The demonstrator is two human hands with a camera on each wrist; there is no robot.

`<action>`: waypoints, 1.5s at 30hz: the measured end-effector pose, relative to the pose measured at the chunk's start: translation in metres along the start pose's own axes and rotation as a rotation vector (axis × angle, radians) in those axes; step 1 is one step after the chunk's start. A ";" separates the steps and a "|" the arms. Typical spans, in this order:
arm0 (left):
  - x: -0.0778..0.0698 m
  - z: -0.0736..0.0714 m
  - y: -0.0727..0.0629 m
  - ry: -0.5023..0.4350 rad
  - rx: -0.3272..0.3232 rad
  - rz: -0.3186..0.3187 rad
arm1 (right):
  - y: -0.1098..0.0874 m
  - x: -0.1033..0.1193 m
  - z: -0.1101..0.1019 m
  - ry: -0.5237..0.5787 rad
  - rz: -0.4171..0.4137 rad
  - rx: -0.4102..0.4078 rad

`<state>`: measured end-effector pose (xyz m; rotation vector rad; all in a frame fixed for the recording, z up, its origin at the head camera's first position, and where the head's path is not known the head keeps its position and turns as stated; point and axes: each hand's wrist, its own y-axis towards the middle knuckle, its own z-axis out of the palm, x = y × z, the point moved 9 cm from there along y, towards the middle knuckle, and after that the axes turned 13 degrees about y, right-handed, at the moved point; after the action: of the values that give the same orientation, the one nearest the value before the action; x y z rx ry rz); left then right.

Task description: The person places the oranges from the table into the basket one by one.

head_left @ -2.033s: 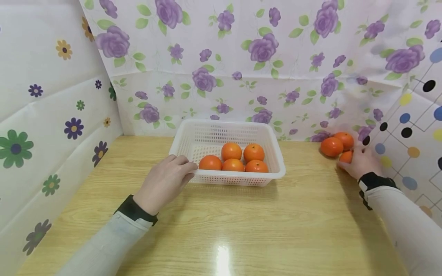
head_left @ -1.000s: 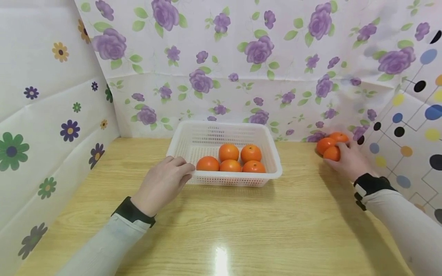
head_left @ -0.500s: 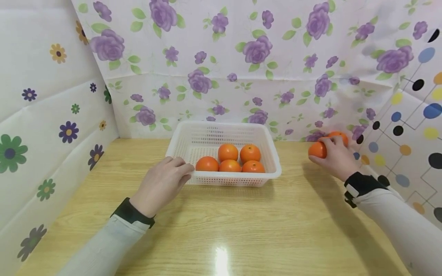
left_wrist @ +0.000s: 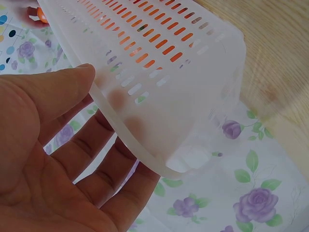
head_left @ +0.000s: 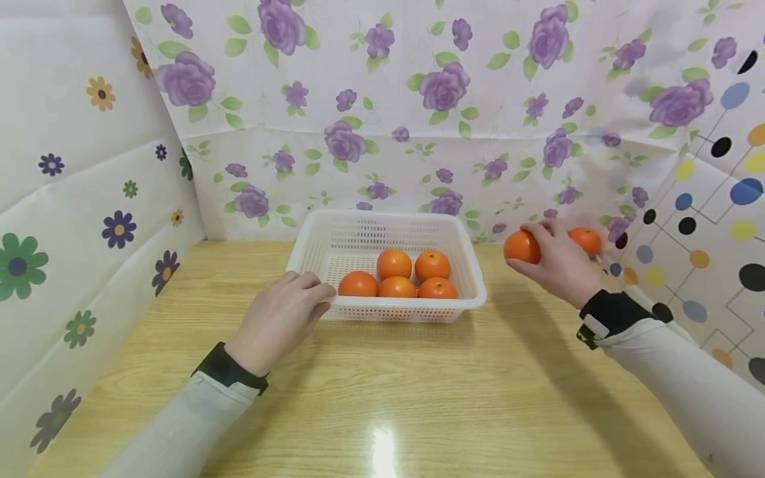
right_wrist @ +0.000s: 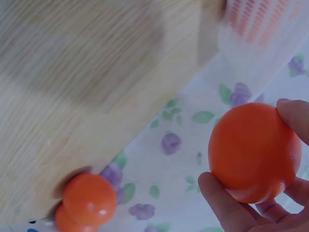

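The left hand (head_left: 283,315) pinches the rim of the white basket (head_left: 412,303), in which five oranges (head_left: 397,287) are lying, while the right hand (head_left: 560,262) grips one orange (head_left: 521,247) with thumb and fingers above the table (head_left: 358,385), between this basket and two other oranges (right_wrist: 90,199) at the right.

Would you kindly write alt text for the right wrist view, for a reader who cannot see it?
A right hand holds a round orange fruit, with purple-flowered cloth behind. Two more orange fruits overlap in view at lower left, by the edge of a wooden tabletop, and part of a white perforated basket shows at upper right.
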<state>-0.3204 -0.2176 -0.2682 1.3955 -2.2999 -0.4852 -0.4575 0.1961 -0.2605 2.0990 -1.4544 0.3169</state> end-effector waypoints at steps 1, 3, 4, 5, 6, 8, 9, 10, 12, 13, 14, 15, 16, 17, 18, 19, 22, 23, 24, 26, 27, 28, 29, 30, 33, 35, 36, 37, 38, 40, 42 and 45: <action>0.000 0.000 0.000 0.000 -0.001 0.001 | 0.000 0.003 0.000 0.002 -0.004 -0.001; 0.000 0.001 0.000 0.000 -0.002 0.003 | 0.001 0.009 0.001 0.008 -0.017 -0.002; 0.001 0.002 0.000 -0.001 -0.003 0.002 | 0.001 0.012 0.001 0.011 -0.025 -0.003; 0.001 0.002 0.000 -0.001 -0.001 0.001 | 0.002 0.015 0.001 0.013 -0.031 -0.004; 0.001 0.002 0.000 -0.003 0.002 -0.002 | 0.002 0.018 0.001 0.016 -0.035 -0.005; 0.002 0.003 0.000 -0.004 0.007 -0.007 | 0.005 0.023 0.002 0.022 -0.038 -0.003; 0.003 0.003 0.000 -0.004 0.010 -0.009 | 0.006 0.025 0.002 0.023 -0.037 -0.001; 0.003 0.003 0.000 -0.004 0.010 -0.010 | 0.007 0.029 0.002 0.023 -0.038 0.000; 0.004 0.004 0.000 -0.003 0.012 -0.011 | 0.010 0.034 0.003 0.023 -0.042 0.003; 0.004 0.004 0.000 -0.003 0.012 -0.009 | 0.012 0.037 0.005 0.024 -0.046 0.006; 0.004 0.004 0.000 -0.003 0.011 -0.009 | 0.014 0.040 0.006 0.028 -0.047 0.011; 0.004 0.004 -0.001 -0.003 0.011 -0.008 | 0.015 0.043 0.007 0.031 -0.050 0.015; 0.004 0.005 -0.001 -0.003 0.011 -0.007 | 0.016 0.047 0.009 0.036 -0.052 0.020; 0.004 0.005 -0.001 -0.003 0.013 -0.006 | 0.018 0.050 0.011 0.040 -0.052 0.028; 0.004 0.005 -0.001 -0.003 0.015 -0.006 | 0.019 0.053 0.013 0.045 -0.053 0.035; 0.004 0.006 -0.001 -0.003 0.017 -0.007 | 0.020 0.056 0.015 0.048 -0.054 0.043; 0.004 0.006 -0.001 -0.004 0.020 -0.009 | 0.023 0.068 0.020 0.056 -0.068 0.055; 0.004 0.006 -0.001 -0.005 0.021 -0.009 | 0.024 0.072 0.021 0.058 -0.076 0.057; 0.004 0.006 -0.001 -0.005 0.020 -0.010 | 0.025 0.076 0.023 0.061 -0.086 0.056; 0.004 0.006 -0.001 -0.004 0.019 -0.010 | 0.026 0.084 0.026 0.066 -0.105 0.057; 0.004 0.006 -0.001 -0.004 0.018 -0.009 | 0.027 0.088 0.027 0.069 -0.111 0.060; 0.004 0.006 -0.001 -0.004 0.018 -0.008 | 0.027 0.091 0.029 0.068 -0.118 0.064; 0.004 0.006 0.000 -0.003 0.017 -0.007 | 0.028 0.094 0.031 0.068 -0.127 0.068; 0.003 0.006 0.000 -0.003 0.016 -0.006 | 0.028 0.096 0.032 0.068 -0.133 0.072; 0.003 0.005 0.000 -0.002 0.015 -0.004 | 0.030 0.104 0.035 0.065 -0.143 0.083; 0.003 0.005 0.000 -0.001 0.013 -0.003 | 0.031 0.109 0.037 0.064 -0.151 0.088; 0.003 0.005 0.000 -0.001 0.013 -0.002 | 0.032 0.111 0.038 0.063 -0.153 0.092; 0.003 0.004 0.000 0.000 0.012 -0.001 | 0.032 0.113 0.039 0.061 -0.157 0.098; 0.002 0.004 0.000 0.000 0.010 0.001 | 0.033 0.115 0.041 0.058 -0.162 0.105; 0.002 0.004 0.000 0.001 0.009 0.003 | 0.035 0.121 0.044 0.049 -0.176 0.117; 0.002 0.004 0.000 0.001 0.008 0.004 | 0.037 0.127 0.047 0.043 -0.191 0.125; 0.002 0.004 0.000 -0.001 0.007 0.006 | 0.041 0.137 0.053 0.050 -0.216 0.131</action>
<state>-0.3235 -0.2191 -0.2715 1.3921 -2.3074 -0.4764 -0.4486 0.0479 -0.2238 2.3109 -1.1937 0.3857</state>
